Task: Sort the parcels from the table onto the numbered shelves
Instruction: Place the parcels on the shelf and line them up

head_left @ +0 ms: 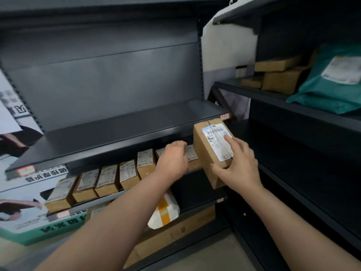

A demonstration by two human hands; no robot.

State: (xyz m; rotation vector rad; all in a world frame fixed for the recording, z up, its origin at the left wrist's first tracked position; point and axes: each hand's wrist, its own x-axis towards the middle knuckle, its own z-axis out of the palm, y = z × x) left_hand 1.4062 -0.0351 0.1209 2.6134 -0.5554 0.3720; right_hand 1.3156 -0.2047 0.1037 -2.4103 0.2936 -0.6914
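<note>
My right hand (237,163) grips a brown cardboard parcel (207,151) with a white barcode label, held tilted at the right end of the second shelf. A row of several similar labelled boxes (109,178) stands on that shelf (203,190), running left from the parcel. My left hand (172,160) reaches in beside the parcel, fingers curled against the boxes at the right end of the row; whether it grips one is hidden. Above is a dark shelf (117,132) with nothing on it and a small red-edged number tag (224,116) at its right corner.
A white padded bag with orange tape (166,212) and a large flat carton (175,235) lie on the lower shelves. The right-hand rack (273,94) holds brown boxes (277,75) and a green mailer bag (332,81). Posters (25,202) lean at the left.
</note>
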